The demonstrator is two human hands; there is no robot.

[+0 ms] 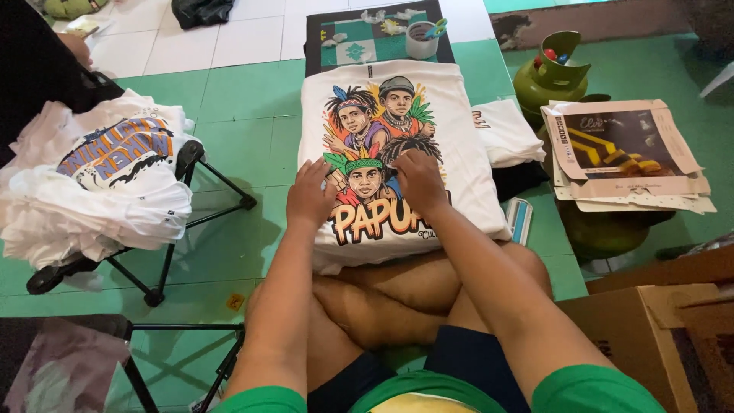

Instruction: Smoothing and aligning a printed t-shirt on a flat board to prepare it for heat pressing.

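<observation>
Home printing workshop, tiled floor [229,99], stacked printed shirts [99,183], cardboard boxes [657,329]

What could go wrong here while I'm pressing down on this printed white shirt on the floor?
Both the left hand and the right hand rest flat on the printed shirt, so sweat or dirt could mark the white fabric or the print. The cup just beyond the shirt's top edge might tip onto it if nudged. The shirt pile heaped on the folding stool looks loosely stacked and could slide to the floor.
</observation>
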